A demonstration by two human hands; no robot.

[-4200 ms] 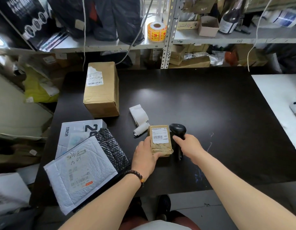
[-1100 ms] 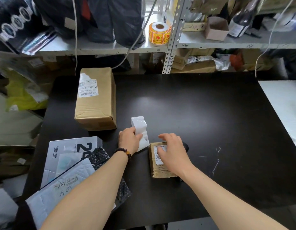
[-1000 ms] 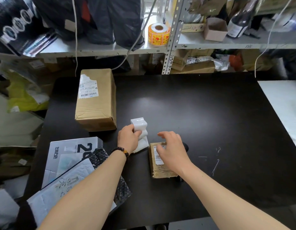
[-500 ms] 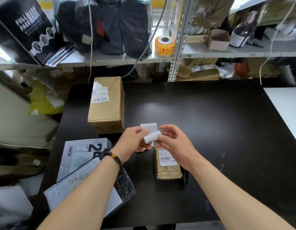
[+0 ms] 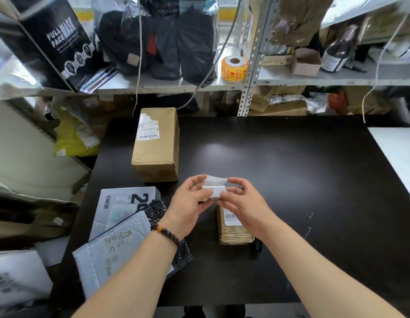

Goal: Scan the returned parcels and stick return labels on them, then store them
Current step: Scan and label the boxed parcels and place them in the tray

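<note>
Black table (image 5: 279, 180), shelves behind it.

Black box (image 5: 61, 42) on the shelf, upper left, reads "FULL FACE MASK".

Big carton (image 5: 155, 145) on the table's far left. White shipping label with a barcode on top; its print is too small to read.

White padded envelope (image 5: 116, 249) at the near left, handwritten marks I can't make out. It overlaps a white box (image 5: 128, 200) printed with a large "2" and part of another digit.

Small brown parcel (image 5: 234, 230) lies flat on the table just below the hands, barcode label up. Looks stiff and light; best taken by its long sides.

Left hand (image 5: 188, 203) and right hand (image 5: 243, 203) are raised above the table, each pinching one end of a white label strip (image 5: 214, 187) between thumb and fingers. Dark print along the strip's lower edge, mostly covered.

The strip is thin and floppy, and probably sticky once peeled. Hold it by a corner, glue side away from the skin.

Orange sticker roll (image 5: 234, 68) on the shelf, red marks, unreadable.
</note>
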